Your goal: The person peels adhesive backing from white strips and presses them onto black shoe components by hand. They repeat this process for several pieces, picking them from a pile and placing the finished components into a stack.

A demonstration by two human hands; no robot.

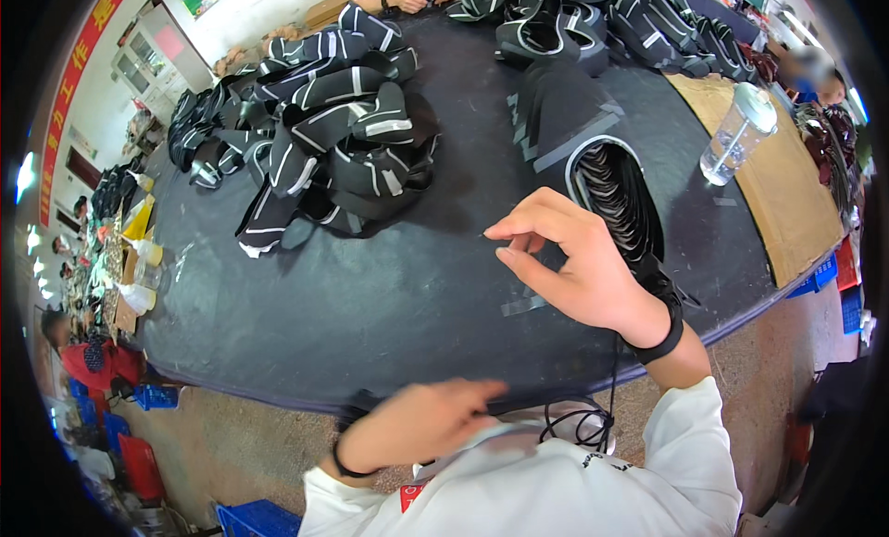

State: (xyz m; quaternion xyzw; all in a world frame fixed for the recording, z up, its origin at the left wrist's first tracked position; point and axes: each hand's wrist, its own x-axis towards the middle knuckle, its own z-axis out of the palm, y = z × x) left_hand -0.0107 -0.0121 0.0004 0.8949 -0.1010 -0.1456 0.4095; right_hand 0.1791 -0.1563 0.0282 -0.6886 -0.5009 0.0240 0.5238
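Note:
My right hand [579, 264] hovers over the black-topped table [407, 287]. Its thumb and forefinger curve toward each other with a gap, and no held thing shows between them. Just beyond its wrist lies a long stack of nested black pieces [565, 106], apparently shoe uppers, its near end edged in white. My left hand [421, 424] is low at the table's near edge, in front of my white shirt. Motion smears its fingers, so its grip is unclear. A loose heap of similar black pieces with white strips [324, 83] lies at the far left.
A clear lidded water bottle [736, 134] stands at the right, beside a brown cardboard sheet [750, 176]. More black pieces [556, 28] cover the far side, where another person's hands [407, 0] rest. Glue-like bottles [139, 296] line the left. A dark cord [611, 380] hangs near me.

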